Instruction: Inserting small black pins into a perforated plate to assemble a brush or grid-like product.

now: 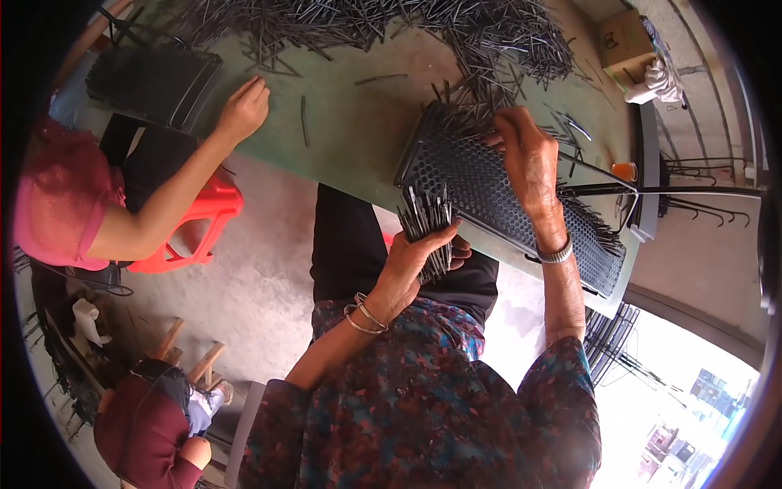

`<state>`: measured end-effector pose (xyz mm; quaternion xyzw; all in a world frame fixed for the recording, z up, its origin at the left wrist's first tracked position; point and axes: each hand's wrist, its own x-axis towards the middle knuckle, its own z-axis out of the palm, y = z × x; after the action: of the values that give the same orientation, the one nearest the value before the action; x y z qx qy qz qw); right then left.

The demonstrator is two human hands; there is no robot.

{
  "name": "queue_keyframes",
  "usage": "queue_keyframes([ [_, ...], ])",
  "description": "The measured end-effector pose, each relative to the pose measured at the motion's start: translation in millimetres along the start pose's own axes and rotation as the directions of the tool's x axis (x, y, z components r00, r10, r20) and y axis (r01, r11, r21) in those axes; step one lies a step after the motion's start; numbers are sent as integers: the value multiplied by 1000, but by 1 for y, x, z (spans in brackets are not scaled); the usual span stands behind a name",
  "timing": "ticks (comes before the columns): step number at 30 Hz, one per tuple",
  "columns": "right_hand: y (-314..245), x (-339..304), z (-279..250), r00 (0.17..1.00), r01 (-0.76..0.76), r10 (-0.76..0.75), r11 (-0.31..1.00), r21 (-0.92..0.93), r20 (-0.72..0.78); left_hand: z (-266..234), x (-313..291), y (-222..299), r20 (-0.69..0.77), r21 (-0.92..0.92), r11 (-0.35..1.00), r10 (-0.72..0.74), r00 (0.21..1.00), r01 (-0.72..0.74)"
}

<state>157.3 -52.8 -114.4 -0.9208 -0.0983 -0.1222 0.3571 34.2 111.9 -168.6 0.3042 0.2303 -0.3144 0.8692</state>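
Note:
My left hand (407, 265) is wrapped around a bundle of thin dark sticks (424, 216), held upright just off the near edge of the tray. A long black tray full of round holes (468, 183) lies at a slant along the table's front edge. Thin sticks stand in the holes along its far side and toward its right end. Over the tray's far side is my right hand (528, 159), its fingers pinched together; what they hold, if anything, is too small to make out.
A big heap of loose dark sticks (358, 20) covers the back of the green table (350, 122). On the left, a co-worker's hand (244, 110) is near another dark tray (155, 85). A red stool (220, 204), a cardboard box (626, 45) and a metal bar (692, 191) surround the area.

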Motion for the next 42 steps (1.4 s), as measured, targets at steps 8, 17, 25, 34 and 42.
queue_keyframes([
  [8, 0, 5, -5, 988, 130, -126, 991, -42, 89, -2, -5, 0, 14, 8, 1000, 18, 1000, -18],
  [17, 7, 6, 6, 948, 314, -304, 941, -122, 94, 0, -4, 6, -17, 80, 995, 62, 998, -60],
  [25, 0, -2, 15, 962, 263, -271, 921, -287, 11, 6, -9, 11, -32, 54, 990, 129, 991, -128],
  [34, -6, -20, 16, 981, 151, -182, 935, -322, -68, 7, -13, 13, -26, 34, 987, 157, 987, -156],
  [42, -34, -57, 1, 848, -359, 163, 877, 319, 505, 9, -12, 15, -51, 39, 985, 172, 984, -170],
])
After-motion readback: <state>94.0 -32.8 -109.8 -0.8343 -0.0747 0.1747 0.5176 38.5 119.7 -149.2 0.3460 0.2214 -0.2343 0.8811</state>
